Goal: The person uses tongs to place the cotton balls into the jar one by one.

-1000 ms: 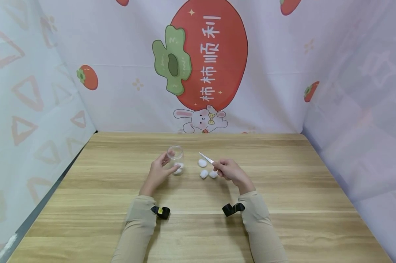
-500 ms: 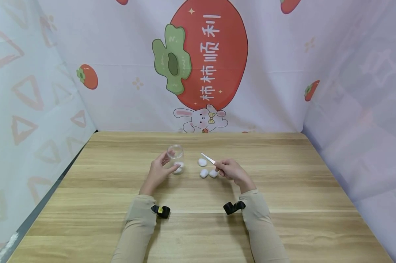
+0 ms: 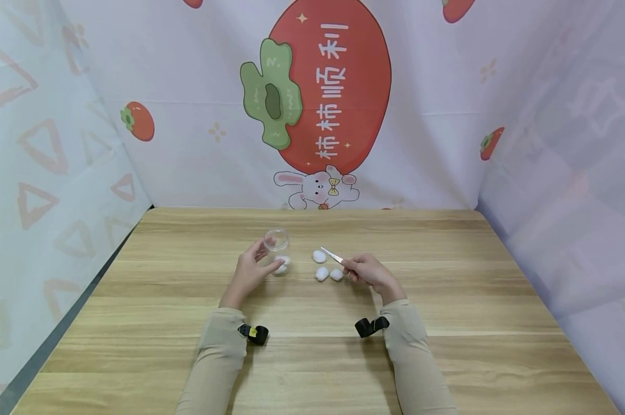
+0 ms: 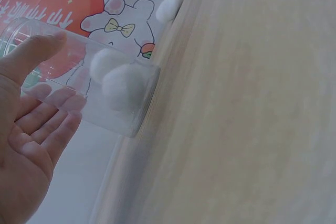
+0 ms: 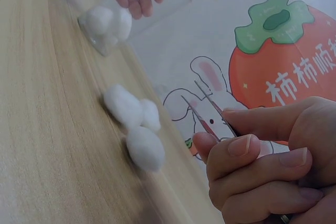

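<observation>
Tweezers (image 3: 333,255) and right hand (image 3: 369,272) had eased slightly right and down the head view since a second earlier, while the left hand (image 3: 250,271) and the clear jar (image 3: 281,252) had kept their place. From my remote seat I saw the right hand, just right of the frame's centre, pinching the tweezers between thumb and fingers. Their points aimed toward the upper left of the head view and stood parted in the right wrist view.

Left of centre, the left hand grasped the upright, open-mouthed jar, its thumb on one side and fingers on the other. White cotton balls (image 4: 126,85) sat at the jar's bottom; I could not tell exactly how many.

Three loose cotton balls (image 3: 322,274) lay on the wooden table (image 3: 312,369) at mid-frame, between the hands: one farther up beneath the tweezers' tips in the head view, two lower down, the right one just beside the right hand. Behind, a printed backdrop (image 3: 421,144) filled the upper frame.
</observation>
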Action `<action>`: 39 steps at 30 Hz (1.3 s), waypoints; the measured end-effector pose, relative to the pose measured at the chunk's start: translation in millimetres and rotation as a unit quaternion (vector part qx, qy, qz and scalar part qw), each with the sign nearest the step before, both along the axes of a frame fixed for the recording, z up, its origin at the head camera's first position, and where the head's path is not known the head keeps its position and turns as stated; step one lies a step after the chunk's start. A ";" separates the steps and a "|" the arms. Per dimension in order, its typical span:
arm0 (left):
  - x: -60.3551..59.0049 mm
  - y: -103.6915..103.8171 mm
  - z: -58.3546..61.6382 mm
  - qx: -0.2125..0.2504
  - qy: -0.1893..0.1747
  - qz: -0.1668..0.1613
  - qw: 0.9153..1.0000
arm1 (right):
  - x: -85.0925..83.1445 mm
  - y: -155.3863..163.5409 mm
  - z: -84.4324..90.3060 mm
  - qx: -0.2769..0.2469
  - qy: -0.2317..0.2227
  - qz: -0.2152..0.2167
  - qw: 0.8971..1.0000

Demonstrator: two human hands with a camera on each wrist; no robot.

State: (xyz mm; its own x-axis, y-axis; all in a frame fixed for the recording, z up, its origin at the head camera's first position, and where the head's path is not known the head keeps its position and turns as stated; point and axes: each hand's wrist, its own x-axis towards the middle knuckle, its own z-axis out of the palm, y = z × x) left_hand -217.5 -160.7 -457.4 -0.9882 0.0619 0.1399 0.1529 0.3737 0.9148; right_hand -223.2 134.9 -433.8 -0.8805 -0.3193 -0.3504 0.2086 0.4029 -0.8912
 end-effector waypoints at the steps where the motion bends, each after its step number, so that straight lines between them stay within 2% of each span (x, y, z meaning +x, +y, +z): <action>1: 0.0 0.0 -0.1 0.000 0.000 0.000 1.000 | 0.0 0.3 -0.4 -0.001 -0.001 0.000 1.000; 11: -2.4 -1.1 -4.3 -0.001 0.004 0.001 1.000 | -0.1 3.9 -4.6 0.014 -0.003 -0.009 1.000; 39: -3.3 -1.0 -4.8 0.008 -0.001 0.000 1.000 | -4.4 8.7 -17.8 0.023 -0.038 -0.020 0.999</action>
State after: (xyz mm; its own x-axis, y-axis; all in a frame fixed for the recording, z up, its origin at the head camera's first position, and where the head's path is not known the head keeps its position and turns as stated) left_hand -220.8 -161.7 -462.2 -0.9884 0.0597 0.1394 0.1515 0.3591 0.9209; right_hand -227.6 143.6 -451.6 -0.8625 -0.2666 -0.4301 0.2915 0.4331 -0.8529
